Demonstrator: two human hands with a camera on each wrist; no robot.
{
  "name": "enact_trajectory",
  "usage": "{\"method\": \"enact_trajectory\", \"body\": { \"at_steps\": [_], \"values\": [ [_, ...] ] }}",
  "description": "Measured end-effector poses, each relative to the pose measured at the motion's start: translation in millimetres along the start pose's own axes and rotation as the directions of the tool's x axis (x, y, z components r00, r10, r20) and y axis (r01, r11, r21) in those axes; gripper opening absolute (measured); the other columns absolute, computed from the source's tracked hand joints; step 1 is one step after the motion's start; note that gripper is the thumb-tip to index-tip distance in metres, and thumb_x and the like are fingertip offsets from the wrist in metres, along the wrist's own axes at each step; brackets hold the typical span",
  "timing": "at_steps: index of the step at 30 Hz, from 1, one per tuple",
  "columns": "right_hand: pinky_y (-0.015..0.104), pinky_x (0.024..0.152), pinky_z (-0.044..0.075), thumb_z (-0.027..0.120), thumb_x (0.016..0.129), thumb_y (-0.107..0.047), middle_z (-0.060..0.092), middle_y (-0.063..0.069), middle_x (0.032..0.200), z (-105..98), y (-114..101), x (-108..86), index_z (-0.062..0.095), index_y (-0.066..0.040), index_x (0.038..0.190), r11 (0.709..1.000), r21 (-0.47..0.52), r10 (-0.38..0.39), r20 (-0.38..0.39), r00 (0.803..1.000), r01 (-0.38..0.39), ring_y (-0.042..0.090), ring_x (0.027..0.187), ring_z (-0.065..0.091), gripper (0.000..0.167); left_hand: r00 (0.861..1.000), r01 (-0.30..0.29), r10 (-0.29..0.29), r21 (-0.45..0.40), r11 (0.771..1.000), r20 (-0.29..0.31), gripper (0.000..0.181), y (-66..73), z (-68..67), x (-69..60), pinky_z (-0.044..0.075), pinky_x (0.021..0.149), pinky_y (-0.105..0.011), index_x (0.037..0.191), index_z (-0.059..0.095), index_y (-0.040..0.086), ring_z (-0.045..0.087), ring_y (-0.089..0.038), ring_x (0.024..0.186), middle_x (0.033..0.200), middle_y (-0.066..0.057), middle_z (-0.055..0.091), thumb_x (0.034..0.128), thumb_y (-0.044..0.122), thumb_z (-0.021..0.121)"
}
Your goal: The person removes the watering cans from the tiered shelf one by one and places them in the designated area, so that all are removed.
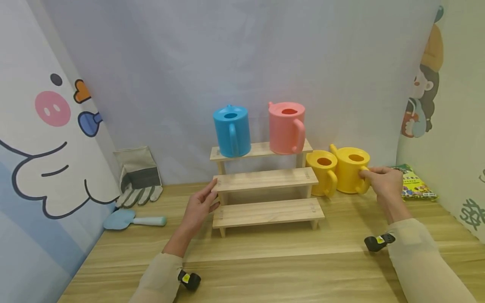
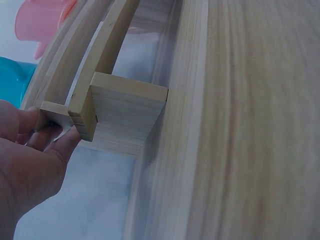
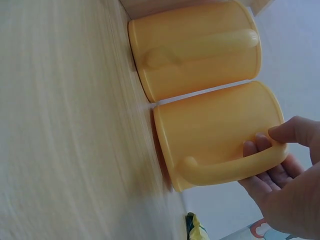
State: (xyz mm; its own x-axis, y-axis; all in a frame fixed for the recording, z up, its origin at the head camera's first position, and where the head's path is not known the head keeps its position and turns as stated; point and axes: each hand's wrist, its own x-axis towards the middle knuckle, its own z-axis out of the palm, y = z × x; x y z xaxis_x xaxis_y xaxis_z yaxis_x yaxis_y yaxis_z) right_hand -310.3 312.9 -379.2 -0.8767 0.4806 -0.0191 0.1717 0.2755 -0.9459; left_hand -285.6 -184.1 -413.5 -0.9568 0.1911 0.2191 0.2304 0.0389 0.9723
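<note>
A three-tier wooden stand [image 1: 265, 179] carries a blue watering can [image 1: 232, 132] and a pink watering can [image 1: 286, 128] on its top shelf. My left hand [image 1: 198, 206] grips the left end of the middle shelf, thumb on top and fingers below, as the left wrist view shows [image 2: 30, 165]. Right of the stand, two yellow watering cans stand side by side on the table. My right hand [image 1: 384, 185] holds the handle of the right yellow can [image 1: 346, 170]; in the right wrist view its fingers curl round that handle [image 3: 240, 169]. The other yellow can [image 1: 320, 176] is next to the stand.
A grey glove [image 1: 140, 176] leans at the back left, with a light blue trowel [image 1: 119, 219] in front of it. Behind my right hand lies a green and yellow packet [image 1: 414, 183]. A pale curtain [image 1: 170, 75] hangs behind the table [image 1: 265, 269], with printed panels at both sides.
</note>
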Motion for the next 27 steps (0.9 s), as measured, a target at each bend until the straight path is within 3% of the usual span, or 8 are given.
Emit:
{"method": "enact_trajectory", "body": {
  "at_steps": [7,16,27],
  "values": [
    [0.011,0.065,0.050,0.075,0.090,-0.027,0.056,0.003,0.105,-4.4,2.2,0.3,0.066,0.001,0.114,1.000,0.003,-0.019,0.036,0.999,0.019,0.013,0.089,0.052,0.038,1.000,0.004,-0.004,0.001,1.000,0.007,0.050,0.3,-0.2,-0.1,0.047,0.106,-0.040,0.157,0.033,0.011,0.022,-0.026,0.149,0.163,-0.009,0.021,0.1089,0.015,0.045],
    [0.015,0.073,0.058,0.072,0.093,-0.022,0.058,0.002,0.102,-6.0,5.1,-0.7,0.061,0.006,0.121,0.997,0.019,-0.075,0.087,0.993,0.074,0.004,0.081,0.059,0.042,1.000,0.009,-0.009,0.004,1.000,-0.001,0.050,-0.4,-0.1,-0.2,0.047,0.105,-0.039,0.157,0.033,0.011,0.022,-0.027,0.148,0.163,-0.010,0.022,0.1088,0.015,0.046],
    [0.018,0.084,0.057,0.068,0.096,-0.026,0.056,0.010,0.120,-2.2,4.8,-1.0,0.057,0.007,0.134,0.997,-0.023,-0.069,0.082,0.994,0.071,0.007,0.091,0.056,0.051,1.000,0.021,-0.021,0.007,1.000,-0.009,0.050,0.3,0.5,-0.2,0.047,0.106,-0.039,0.157,0.034,0.012,0.023,-0.027,0.148,0.163,-0.009,0.022,0.1090,0.016,0.045]
  ]
}}
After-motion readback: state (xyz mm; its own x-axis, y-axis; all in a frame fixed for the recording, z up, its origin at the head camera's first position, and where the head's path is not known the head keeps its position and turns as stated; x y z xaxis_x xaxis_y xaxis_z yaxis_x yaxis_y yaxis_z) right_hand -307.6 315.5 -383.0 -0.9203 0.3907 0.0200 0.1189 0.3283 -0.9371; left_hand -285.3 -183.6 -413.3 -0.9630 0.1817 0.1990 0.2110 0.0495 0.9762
